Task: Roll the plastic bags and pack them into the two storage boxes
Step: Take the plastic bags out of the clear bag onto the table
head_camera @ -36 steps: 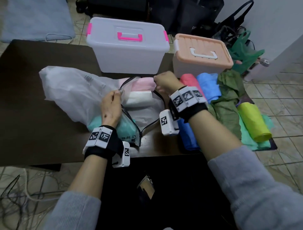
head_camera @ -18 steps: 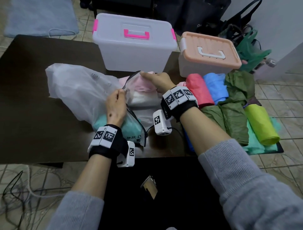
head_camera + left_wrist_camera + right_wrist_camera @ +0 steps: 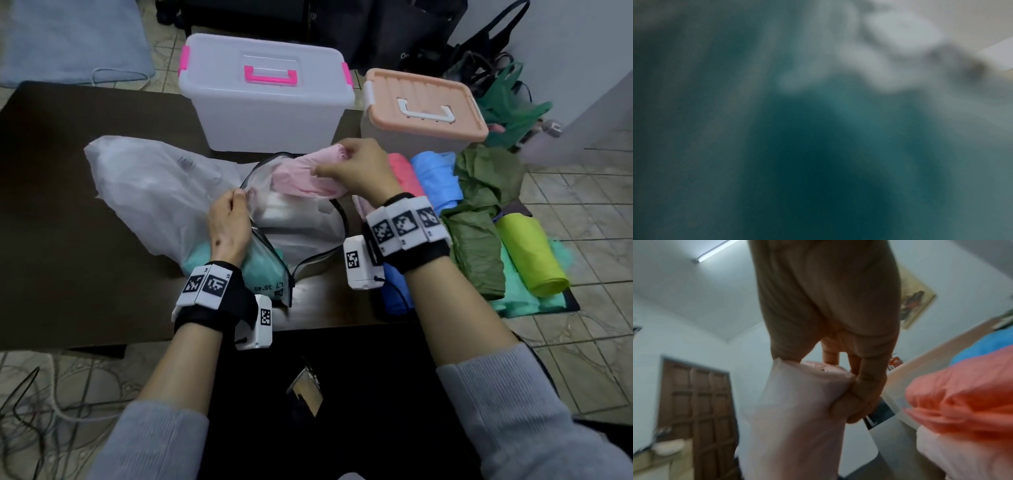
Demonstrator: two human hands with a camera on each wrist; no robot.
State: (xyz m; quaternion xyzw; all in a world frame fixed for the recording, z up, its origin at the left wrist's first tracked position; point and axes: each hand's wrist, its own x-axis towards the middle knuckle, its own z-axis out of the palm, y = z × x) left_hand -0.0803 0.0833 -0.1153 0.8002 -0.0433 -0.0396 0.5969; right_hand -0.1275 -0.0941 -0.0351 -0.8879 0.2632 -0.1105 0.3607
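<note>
A clear zip pouch (image 3: 301,236) with a black zipper lies on the dark table (image 3: 68,192), holding a white roll and a teal roll (image 3: 263,270). My left hand (image 3: 227,222) pinches the pouch's open edge. A pale pink bag roll (image 3: 301,174) is gripped in my right hand (image 3: 356,168), (image 3: 840,378) and sits half out of the pouch mouth. Two shut storage boxes stand behind: a white one with pink handle (image 3: 267,92) and one with a peach lid (image 3: 421,109). The left wrist view is a teal and white blur.
A large crumpled white bag (image 3: 150,185) lies left of the pouch. To the right lie red (image 3: 406,174), blue (image 3: 438,181), olive (image 3: 479,219) and yellow-green (image 3: 531,253) bags. More bags are heaped on the floor at the far right.
My right hand has taken hold of the pink roll inside the pouch and drawn it up and to the right. The left hand keeps holding the pouch edge.
</note>
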